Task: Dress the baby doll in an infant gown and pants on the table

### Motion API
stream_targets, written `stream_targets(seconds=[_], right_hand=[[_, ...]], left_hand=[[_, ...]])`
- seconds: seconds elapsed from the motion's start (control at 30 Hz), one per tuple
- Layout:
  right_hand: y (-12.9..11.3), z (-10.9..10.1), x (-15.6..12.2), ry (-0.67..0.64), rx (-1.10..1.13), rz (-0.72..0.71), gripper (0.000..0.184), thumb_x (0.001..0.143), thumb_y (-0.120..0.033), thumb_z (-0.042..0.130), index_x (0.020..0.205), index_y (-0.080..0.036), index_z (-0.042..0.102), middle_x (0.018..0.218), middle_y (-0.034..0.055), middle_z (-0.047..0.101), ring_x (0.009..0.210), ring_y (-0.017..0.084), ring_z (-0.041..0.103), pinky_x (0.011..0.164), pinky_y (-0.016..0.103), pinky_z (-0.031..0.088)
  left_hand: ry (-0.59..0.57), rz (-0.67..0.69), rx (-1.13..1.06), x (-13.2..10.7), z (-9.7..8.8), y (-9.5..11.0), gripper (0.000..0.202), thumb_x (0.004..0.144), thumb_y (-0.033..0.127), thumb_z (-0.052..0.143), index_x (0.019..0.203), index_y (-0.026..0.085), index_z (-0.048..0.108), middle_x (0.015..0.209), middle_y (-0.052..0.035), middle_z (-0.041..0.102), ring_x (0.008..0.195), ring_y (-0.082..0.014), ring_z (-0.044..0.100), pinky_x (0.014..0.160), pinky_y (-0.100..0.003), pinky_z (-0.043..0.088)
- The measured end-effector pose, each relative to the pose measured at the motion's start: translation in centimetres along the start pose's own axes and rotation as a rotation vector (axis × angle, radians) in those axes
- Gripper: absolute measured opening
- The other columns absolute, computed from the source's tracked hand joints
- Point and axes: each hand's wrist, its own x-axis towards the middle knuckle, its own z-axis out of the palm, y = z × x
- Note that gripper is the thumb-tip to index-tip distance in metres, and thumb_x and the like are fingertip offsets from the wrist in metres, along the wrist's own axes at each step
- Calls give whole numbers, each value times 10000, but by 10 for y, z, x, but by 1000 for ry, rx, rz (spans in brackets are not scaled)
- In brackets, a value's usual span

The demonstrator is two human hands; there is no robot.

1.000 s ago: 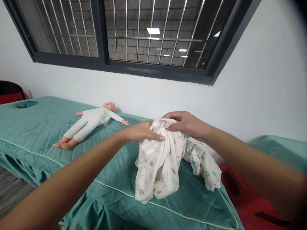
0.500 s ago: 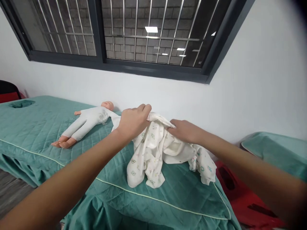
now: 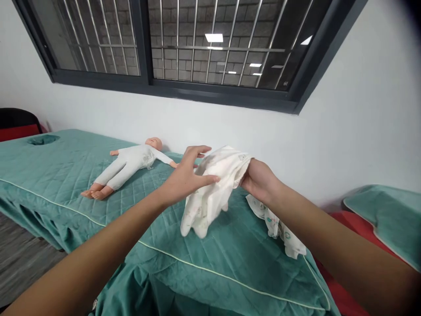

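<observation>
1. My right hand (image 3: 261, 177) grips the patterned garment (image 3: 230, 164) mid-frame, fingertips hidden; my left hand (image 3: 184, 177) spreads wide against it.
2. Garment's in hand, but bunched, neither smoothed nor folded.
3. Crumpled printed cloth (image 3: 274, 224), lower right, lies untouched, likewise unfolded.
</observation>
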Motion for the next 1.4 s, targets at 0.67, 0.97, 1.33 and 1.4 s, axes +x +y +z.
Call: stream_targets(seconds=[0.67,0.97,1.33,1.4], right_hand=[[66,-54,-22,56,-353,-73,427,766,-296,693,1190,-263,651,1277,56,668,1222,275,592,1072,458,456],[117,11,-34,-187,-379,-125,992,641,-335,868,1493,-281,363,1537,71,440,1402,301,423,1194,468,291],[139,80,-46,-29,530,204,699,753,-295,779,1402,-269,519,1209,50,716,1145,286,657,1042,458,490],[144,98,-46,-133,584,264,669,793,-356,740,1415,-276,510,1275,59,685,1218,287,614,1075,467,460]], left_hand=[[60,-23,735,-7,8,-68,319,872,137,504,1150,238,622,1110,-78,619,1011,-242,604,796,-339,492],[6,37,196,-14,27,-48,613,660,-73,447,1169,216,628,1113,-45,629,1019,-187,603,907,-313,486],[49,-298,-278,-61,11,-89,894,683,414,835,1449,232,413,1499,-124,438,1396,-297,405,1173,-446,325],[75,-375,-346,-78,-1,-103,808,719,421,807,1417,212,456,1429,-122,529,1316,-292,502,1127,-442,388]])
